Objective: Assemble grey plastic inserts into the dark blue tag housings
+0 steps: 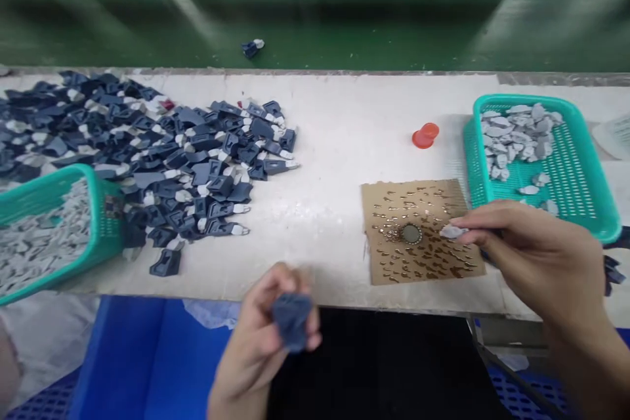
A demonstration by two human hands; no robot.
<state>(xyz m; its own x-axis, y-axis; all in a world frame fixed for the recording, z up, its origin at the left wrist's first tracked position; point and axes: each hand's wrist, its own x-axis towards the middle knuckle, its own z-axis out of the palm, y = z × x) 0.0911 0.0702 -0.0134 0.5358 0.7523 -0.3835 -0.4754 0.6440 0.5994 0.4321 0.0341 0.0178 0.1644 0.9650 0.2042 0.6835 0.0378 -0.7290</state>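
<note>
Head view. Right teal basket (598,203) on the white bench (335,144), far right: partly filled with small grey pieces (516,134), most heaped toward its far end. Left teal basket (101,210), tilted at the bench's near left corner, holds a fuller load of the same grey pieces. Behind and beside it, a wide heap of dark blue parts (162,151) with pale tips spreads across the bench's left half.

Left hand (260,341), below the bench edge, is closed around a dark blue part (292,321) pinched between thumb and fingers; blurred. Right hand (536,256) pinches a small grey piece (451,231) at its fingertips, over the right edge of a brown card (394,262) spotted with dark marks. A round metal disc (410,233) sits at the card's middle, just beside the piece.

An orange cap (425,136) lies between card and right basket. One stray blue part (252,47) lies on the green belt (394,20) beyond.
</note>
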